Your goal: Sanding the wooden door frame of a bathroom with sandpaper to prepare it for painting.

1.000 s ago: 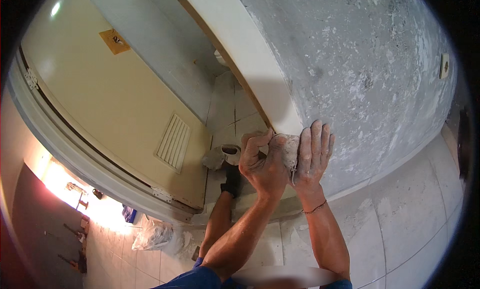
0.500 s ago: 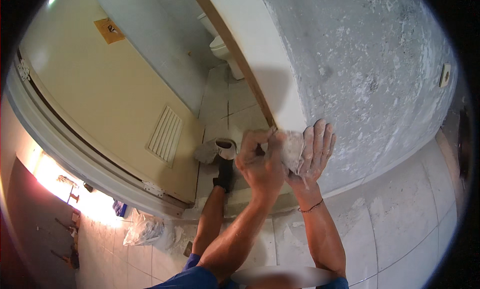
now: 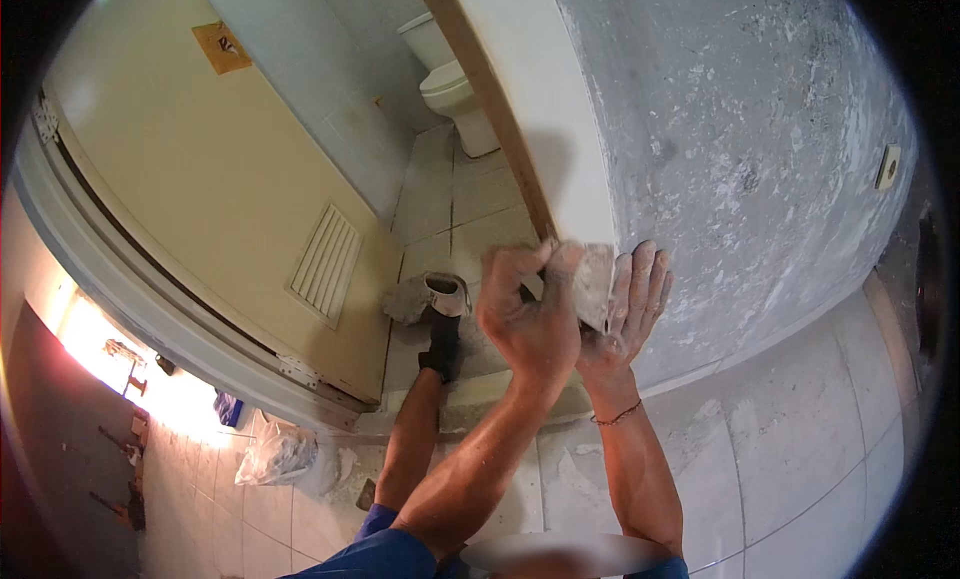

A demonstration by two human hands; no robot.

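Observation:
A pale, dusty flat piece (image 3: 594, 279), whose exact kind I cannot make out, is pressed at the corner where the white door reveal (image 3: 580, 194) meets the grey wall (image 3: 740, 169). My left hand (image 3: 530, 314) pinches its left side with curled fingers and thumb. On its other side my right hand (image 3: 632, 304) lies with fingers stretched out flat on the wall face, its palm close to the piece's lower edge. Both hands are coated with grey dust. Part of the piece is hidden behind my left fingers.
A cream door (image 3: 215, 169) with a vent stands open at left. Beyond the doorway is a white toilet (image 3: 458, 94). My shoe (image 3: 447, 294) rests near the raised threshold (image 3: 485, 394). A plastic bag (image 3: 275, 451) lies on the tiles; a socket (image 3: 888, 167) sits on the wall.
The view has shifted slightly, with more of the toilet showing. More of the pale piece shows between my hands. Both hands stay at the wall corner in much the same pose.

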